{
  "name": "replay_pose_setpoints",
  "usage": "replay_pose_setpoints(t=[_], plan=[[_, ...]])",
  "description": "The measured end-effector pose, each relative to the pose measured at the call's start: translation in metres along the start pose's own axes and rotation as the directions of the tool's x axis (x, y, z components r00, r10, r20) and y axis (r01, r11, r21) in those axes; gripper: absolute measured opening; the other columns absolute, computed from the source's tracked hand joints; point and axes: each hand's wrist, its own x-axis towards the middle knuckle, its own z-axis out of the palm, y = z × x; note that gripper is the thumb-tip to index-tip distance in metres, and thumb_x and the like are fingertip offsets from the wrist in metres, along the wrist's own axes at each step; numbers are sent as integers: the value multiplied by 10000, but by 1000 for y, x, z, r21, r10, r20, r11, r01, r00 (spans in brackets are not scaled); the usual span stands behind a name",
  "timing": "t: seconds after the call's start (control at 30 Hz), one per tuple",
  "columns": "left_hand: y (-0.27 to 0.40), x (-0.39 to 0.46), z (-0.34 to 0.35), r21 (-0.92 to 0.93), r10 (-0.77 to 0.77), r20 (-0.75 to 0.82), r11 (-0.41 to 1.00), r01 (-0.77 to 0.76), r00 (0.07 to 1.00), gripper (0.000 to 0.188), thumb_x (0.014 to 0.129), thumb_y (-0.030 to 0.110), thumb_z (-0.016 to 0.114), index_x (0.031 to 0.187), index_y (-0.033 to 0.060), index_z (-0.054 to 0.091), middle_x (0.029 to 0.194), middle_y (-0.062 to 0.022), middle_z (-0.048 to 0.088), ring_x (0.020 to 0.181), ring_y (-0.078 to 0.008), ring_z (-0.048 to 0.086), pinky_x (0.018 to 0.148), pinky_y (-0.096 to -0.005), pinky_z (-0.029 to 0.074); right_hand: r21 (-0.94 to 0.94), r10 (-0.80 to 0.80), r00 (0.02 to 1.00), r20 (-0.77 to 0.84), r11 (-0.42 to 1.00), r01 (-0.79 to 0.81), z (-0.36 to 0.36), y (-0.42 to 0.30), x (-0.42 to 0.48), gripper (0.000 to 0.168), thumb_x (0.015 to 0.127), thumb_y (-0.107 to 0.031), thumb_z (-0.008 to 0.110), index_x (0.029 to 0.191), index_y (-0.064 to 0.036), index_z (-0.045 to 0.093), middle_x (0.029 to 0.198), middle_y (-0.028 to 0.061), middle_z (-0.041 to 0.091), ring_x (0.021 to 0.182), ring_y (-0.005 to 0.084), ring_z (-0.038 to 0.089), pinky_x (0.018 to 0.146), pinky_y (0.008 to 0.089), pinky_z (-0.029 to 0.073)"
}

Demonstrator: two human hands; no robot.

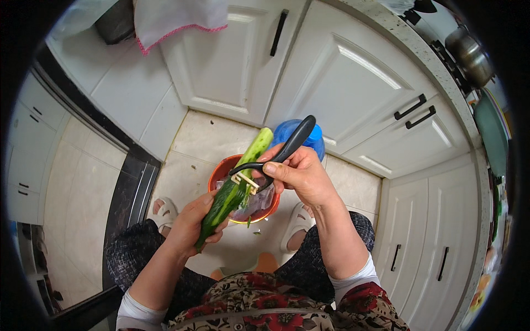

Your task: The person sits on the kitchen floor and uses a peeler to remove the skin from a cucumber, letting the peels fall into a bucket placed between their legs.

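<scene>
A cucumber [230, 194] slants up and away from my left hand [194, 221], which grips its dark green, unpeeled near end. Pale green flesh shows along its far part, and one peeled strip runs down toward my palm. Between the fingers and thumb of my right hand [298, 171] is a black-handled Y-shaped peeler [294, 138]. Its blade lies across the cucumber around mid-length, with shreds of peel hanging at it. Below both hands stands an orange-red bin [217, 171] lined with a clear plastic bag [265, 198]; the cucumber hides part of it.
A blue plastic water jug [285, 128] stands behind the bin, against white cabinet doors [352, 78]. Peel scraps [256, 233] lie on the tiled floor [194, 132]. At left runs a dark door track [140, 194]. A metal pot [468, 56] sits on the counter at right.
</scene>
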Motion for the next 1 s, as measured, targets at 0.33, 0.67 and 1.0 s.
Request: replay_pose_setpoints(t=[0.33, 0.67, 1.0], plan=[[-4, 2, -4, 4, 58, -8, 998, -58, 998, 454, 960, 365, 456, 1263, 27, 459, 870, -58, 578, 583, -88, 468, 412, -204, 334, 40, -153, 979, -135, 986, 160, -23, -15, -8, 132, 842, -94, 623, 961, -37, 617, 802, 123, 677, 488, 58, 493, 434, 173, 370], [-4, 11, 9, 281, 240, -174, 942, -186, 955, 474, 970, 353, 447, 1338, 56, 412, 871, -49, 587, 537, -61, 440, 408, -199, 321, -185, 85, 987, -138, 977, -110, 2, 16, 0, 213, 827, -235, 693, 778, -30, 664, 702, -7, 628, 597, 47, 550, 521, 210, 441], [4, 15, 18, 200, 226, -237, 963, -181, 945, 396, 977, 382, 413, 1199, 71, 519, 700, -21, 515, 492, -79, 393, 406, -200, 273, -365, 111, 981, -156, 917, -162, 11, 27, -1, 146, 801, -116, 681, 876, 8, 662, 752, -6, 649, 647, 59, 561, 580, 246, 466]])
